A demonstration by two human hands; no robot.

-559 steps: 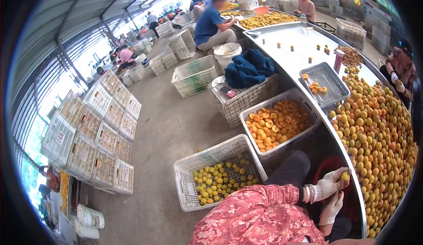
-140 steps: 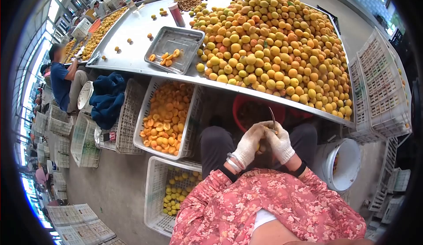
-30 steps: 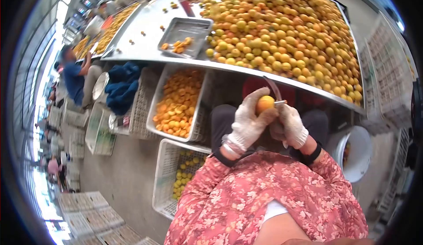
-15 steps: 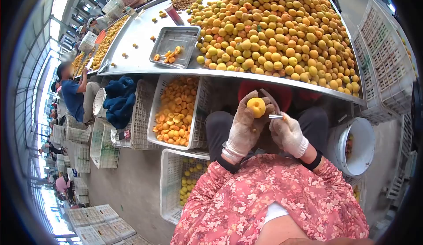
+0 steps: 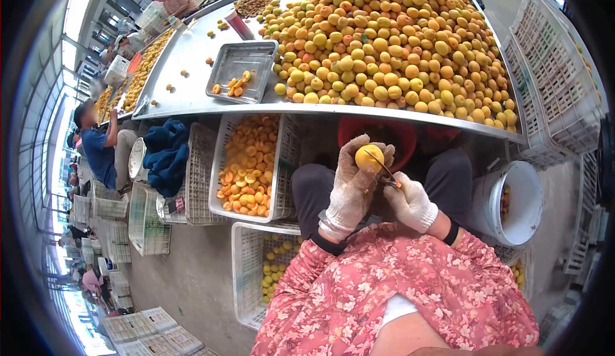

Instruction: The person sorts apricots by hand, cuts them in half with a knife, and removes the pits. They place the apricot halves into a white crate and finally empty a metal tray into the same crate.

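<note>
My left hand [image 5: 351, 186], in a soiled white glove, is wrapped round a yellow apricot [image 5: 369, 158] above my lap. A thin knife [image 5: 382, 165] lies with its blade against the fruit's right side. Its handle is in my gloved right hand [image 5: 410, 203], whose fingers are closed. Just behind the hands, below the table edge, is a red basin [image 5: 402, 139]. A large heap of whole apricots [image 5: 397, 48] lies on the metal table [image 5: 320, 108]. Some apricot pieces rest in a metal tray [image 5: 259, 82] on the table.
A crate of apricot halves [image 5: 213, 196] stands left of my knees, with a crate of whole fruit [image 5: 240, 292] below it. At right are a white bucket [image 5: 528, 205] and stacked crates [image 5: 557, 67]. A person in blue [image 5: 99, 151] sits at far left.
The knife has come down from beside the apricot onto its right side, and my right hand has moved slightly left and down. The view has shifted a little.
</note>
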